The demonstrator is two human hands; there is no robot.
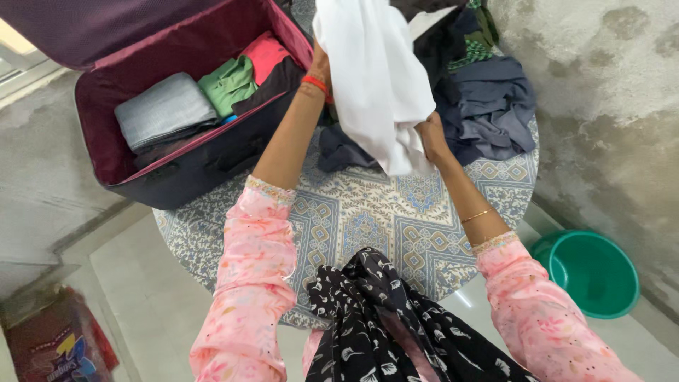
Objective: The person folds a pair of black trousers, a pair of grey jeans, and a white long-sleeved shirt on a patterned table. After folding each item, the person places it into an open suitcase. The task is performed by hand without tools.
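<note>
Lifting white cloth point(375, 78), both hands

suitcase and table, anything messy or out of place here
The suitcase overhangs the table edge, clothes inside folded. The dark clothes pile lies unfolded. Both hands, left hand and right hand, hold a white garment.

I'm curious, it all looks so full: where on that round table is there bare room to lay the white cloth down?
The patterned tablecloth lies bare between the forearms, from the white cloth down to the black scarf. It is crowded at the far right with the clothes pile, and at the left with the open suitcase.
</note>
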